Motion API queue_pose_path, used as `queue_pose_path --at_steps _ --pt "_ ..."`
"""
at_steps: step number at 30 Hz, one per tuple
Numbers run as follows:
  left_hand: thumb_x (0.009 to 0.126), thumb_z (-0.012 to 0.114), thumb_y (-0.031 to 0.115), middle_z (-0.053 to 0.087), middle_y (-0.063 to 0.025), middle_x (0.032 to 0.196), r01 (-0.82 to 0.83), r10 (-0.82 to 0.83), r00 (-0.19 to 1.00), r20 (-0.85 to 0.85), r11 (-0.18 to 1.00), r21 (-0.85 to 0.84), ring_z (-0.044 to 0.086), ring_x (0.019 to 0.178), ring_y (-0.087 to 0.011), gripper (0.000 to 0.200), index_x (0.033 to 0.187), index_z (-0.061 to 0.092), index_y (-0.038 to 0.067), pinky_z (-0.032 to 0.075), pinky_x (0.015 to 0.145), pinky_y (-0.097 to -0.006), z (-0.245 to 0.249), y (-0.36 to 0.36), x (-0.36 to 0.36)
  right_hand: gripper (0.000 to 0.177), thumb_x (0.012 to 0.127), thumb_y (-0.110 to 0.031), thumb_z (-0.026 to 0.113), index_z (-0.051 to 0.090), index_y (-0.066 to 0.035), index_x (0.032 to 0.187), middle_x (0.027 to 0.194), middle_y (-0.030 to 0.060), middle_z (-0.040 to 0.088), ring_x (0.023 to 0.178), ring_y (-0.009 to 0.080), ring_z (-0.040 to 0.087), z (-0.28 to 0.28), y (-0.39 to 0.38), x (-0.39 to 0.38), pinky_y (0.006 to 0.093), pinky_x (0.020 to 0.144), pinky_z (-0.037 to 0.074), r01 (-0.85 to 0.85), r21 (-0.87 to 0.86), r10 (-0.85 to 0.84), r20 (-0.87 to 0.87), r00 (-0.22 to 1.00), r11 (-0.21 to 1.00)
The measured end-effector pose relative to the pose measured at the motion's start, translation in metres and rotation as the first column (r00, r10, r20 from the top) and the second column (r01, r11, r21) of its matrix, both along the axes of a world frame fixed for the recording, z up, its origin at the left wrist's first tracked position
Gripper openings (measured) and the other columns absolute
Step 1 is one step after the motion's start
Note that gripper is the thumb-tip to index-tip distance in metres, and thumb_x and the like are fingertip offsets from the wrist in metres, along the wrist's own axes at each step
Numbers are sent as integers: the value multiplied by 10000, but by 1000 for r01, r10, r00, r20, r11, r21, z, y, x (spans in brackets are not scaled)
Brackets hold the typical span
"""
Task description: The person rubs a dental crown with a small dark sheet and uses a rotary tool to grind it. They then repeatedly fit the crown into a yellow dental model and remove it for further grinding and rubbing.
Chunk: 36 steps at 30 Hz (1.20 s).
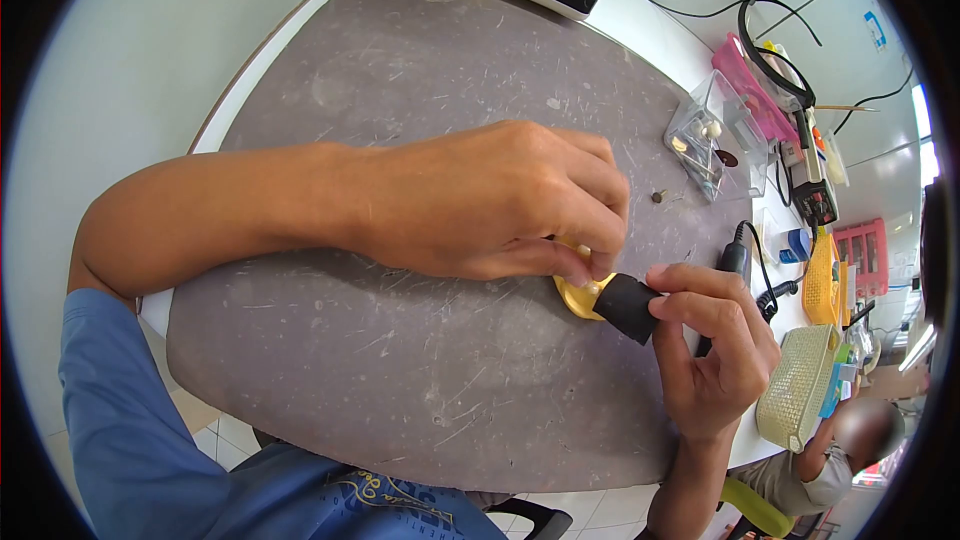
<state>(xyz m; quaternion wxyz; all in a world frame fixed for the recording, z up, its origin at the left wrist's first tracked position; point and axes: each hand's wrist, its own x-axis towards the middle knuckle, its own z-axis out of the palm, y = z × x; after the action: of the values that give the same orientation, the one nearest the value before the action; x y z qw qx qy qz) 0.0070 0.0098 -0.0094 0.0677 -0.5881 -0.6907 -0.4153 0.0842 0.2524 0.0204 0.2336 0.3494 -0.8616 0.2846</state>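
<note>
Over 1 half-hidden yellow piece (580,304), left hand (500,202) pinches narrowly; right hand (716,345) grips 1 black block (626,309).

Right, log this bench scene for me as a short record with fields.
Surface: scratched grey tabletop
Left hand: fingertips drawn together at a small round yellow piece
Right hand: holding a flat black piece against or just over the yellow piece's edge
Nearby container: clear plastic box with small parts
Right side: cream woven basket, yellow plastic basket
Background: another person, lower right
Unclear: whether the left fingertips grip anything
</note>
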Motion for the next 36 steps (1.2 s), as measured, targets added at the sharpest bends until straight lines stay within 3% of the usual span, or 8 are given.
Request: queue_pose_path --at_steps 36 --pt "826 775 104 669 -34 1019 -10 10 1000 5 1000 -26 635 1032 -235 128 935 718 68 546 838 -351 1 -1 0 212 681 79 758 727 -45 850 893 96 731 720 189 722 1 0 1 278 571 543 -14 23 14 16 1000 1000"
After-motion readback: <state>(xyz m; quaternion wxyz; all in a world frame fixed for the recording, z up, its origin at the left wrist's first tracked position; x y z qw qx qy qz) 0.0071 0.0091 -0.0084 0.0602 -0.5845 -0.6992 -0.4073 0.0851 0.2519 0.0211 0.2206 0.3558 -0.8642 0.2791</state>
